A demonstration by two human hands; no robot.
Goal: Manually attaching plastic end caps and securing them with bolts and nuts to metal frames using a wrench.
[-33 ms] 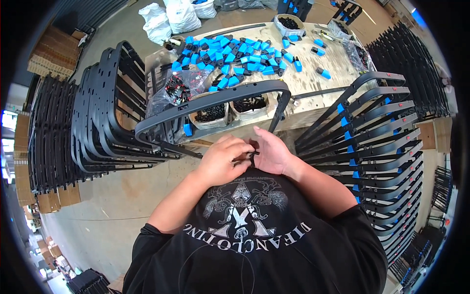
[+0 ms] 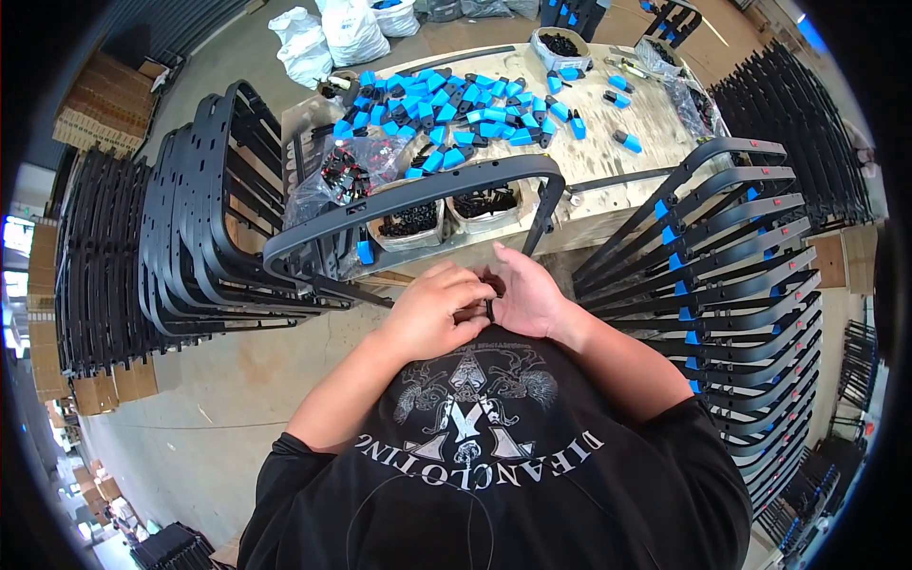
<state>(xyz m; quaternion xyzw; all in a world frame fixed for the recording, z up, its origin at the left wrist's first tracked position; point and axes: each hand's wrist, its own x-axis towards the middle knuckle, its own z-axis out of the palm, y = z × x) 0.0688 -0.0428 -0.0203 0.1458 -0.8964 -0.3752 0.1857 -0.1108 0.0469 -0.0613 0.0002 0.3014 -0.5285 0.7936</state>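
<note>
Close in front of my chest, my two hands meet below the near edge of the table. My left hand [image 2: 442, 309] is closed, its thumb and fingertips pinching a small black part [image 2: 490, 309]; its exact kind is too small to make out. My right hand [image 2: 530, 296] is cupped, palm up, thumb raised, with dark small pieces at its palm. Its other fingers are hidden behind the left hand. Just beyond the hands, a bent black metal frame [image 2: 418, 195] stands across the table's near edge.
On the wooden table [image 2: 646, 100] lie many blue-and-black pieces [image 2: 437, 104]. Tubs of black parts [image 2: 413, 220] and a plastic bag [image 2: 347, 171] sit near its front edge. Black frames are racked at left [image 2: 190, 218] and right [image 2: 750, 313]. White sacks [image 2: 351, 33] stand behind.
The small black part has turned slightly between my fingers and shows less. My hands have barely moved otherwise.
</note>
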